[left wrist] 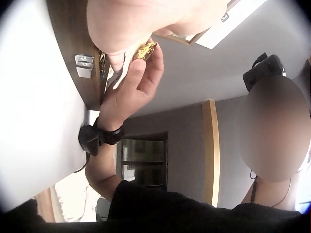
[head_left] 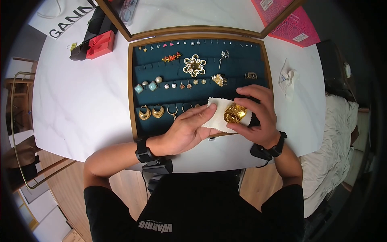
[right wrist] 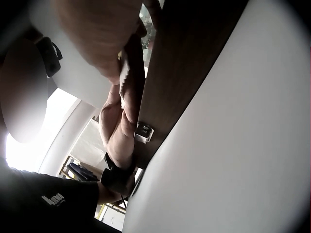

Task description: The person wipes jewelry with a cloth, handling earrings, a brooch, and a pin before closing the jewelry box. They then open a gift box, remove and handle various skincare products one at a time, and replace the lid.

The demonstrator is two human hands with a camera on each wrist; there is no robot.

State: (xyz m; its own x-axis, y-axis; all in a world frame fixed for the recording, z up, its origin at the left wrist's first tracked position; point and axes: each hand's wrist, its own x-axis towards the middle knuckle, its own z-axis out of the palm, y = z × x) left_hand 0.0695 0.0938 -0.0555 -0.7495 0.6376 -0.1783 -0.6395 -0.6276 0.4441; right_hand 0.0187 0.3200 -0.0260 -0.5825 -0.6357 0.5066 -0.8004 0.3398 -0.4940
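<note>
A white cloth with a scalloped edge [head_left: 216, 108] lies across the left hand [head_left: 186, 128], whose thumb presses on it from above with the fingers beneath. On the cloth is a shiny gold piece [head_left: 235, 113]; the right hand [head_left: 258, 115] has its thumb and a finger at the sides of this piece, its other fingers raised. In the left wrist view the right hand [left wrist: 133, 90] holds the gold piece [left wrist: 145, 51] against the cloth [left wrist: 125, 63]. From the right wrist, the scalloped cloth edge [right wrist: 124, 80] shows between the hands; the gold piece is mostly hidden.
Beneath the hands is an open wooden case [head_left: 131, 80] lined in dark teal, with rows of earrings and a flower brooch [head_left: 194, 65]. Its glass lid stands up behind. A red box [head_left: 100, 44] is at the left, a crumpled white wrapper [head_left: 288, 79] at the right, a pink package [head_left: 296, 28] behind.
</note>
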